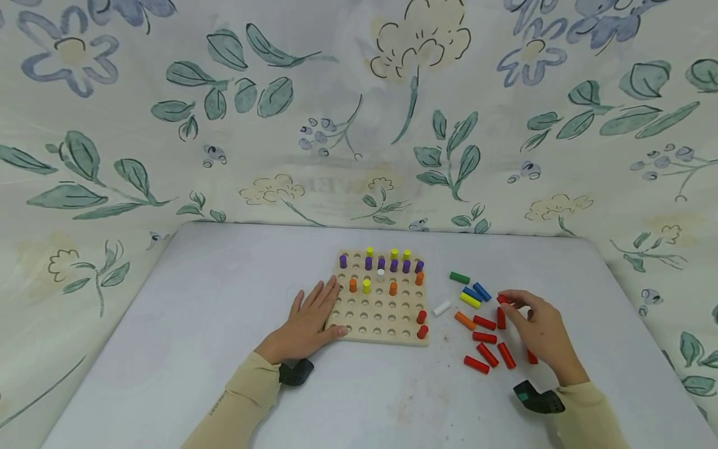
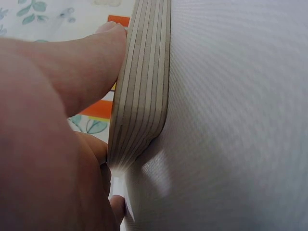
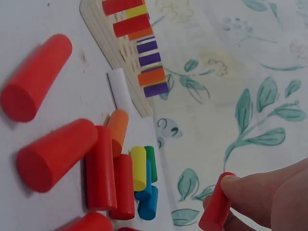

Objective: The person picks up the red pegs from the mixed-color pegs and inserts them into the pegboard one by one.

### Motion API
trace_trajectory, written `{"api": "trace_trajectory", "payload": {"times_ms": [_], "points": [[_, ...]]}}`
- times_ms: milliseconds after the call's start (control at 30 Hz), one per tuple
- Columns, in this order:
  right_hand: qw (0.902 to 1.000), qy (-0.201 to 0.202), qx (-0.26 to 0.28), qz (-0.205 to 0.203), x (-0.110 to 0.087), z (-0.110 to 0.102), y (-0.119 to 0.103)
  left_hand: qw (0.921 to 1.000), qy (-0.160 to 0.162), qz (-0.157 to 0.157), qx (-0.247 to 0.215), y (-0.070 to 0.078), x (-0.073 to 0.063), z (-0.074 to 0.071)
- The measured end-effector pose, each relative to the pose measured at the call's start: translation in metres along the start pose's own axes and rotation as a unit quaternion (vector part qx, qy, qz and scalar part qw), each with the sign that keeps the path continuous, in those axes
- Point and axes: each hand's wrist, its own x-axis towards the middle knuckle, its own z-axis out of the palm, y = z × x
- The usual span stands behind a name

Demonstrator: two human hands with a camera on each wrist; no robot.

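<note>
My left hand (image 1: 305,327) rests with straight fingers along the left side of a wooden pegboard (image 1: 364,338), its thumb over the near left corner. Between thumb and fingertips my right hand (image 1: 543,333) pinches a red peg (image 3: 216,204), held above the loose pegs right of the board. In the board stand a row of purple pegs (image 1: 394,266), a few yellow pegs (image 1: 366,286), orange pegs (image 1: 393,288) and a white peg (image 1: 381,272). Two red pegs (image 1: 422,332) stand at its near right edge.
Several loose red pegs (image 1: 485,337) lie on the white table (image 1: 224,299) near the right hand. Beside them are a white peg (image 1: 441,308), an orange peg (image 1: 464,320), a yellow peg (image 1: 470,300), two blue pegs (image 1: 481,291) and a green peg (image 1: 460,277). Floral cloth (image 1: 348,187) hangs behind.
</note>
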Motion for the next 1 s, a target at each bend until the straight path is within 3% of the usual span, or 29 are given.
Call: {"api": "trace_trajectory", "payload": {"times_ms": [300,633,1000], "points": [[0.9984,0.044,-0.003,-0.036,-0.001,0.01,0.0,1.0,0.002,0.003,0.003,0.0,0.002,0.001],[0.9969,0.053,0.021,-0.054,-0.007,0.016,-0.011,1.0,0.001,0.0,0.003,-0.001,0.002,0.001],[0.998,0.017,0.041,-0.044,-0.011,0.014,-0.033,1.0,0.001,0.003,0.004,-0.001,0.0,-0.001]]}}
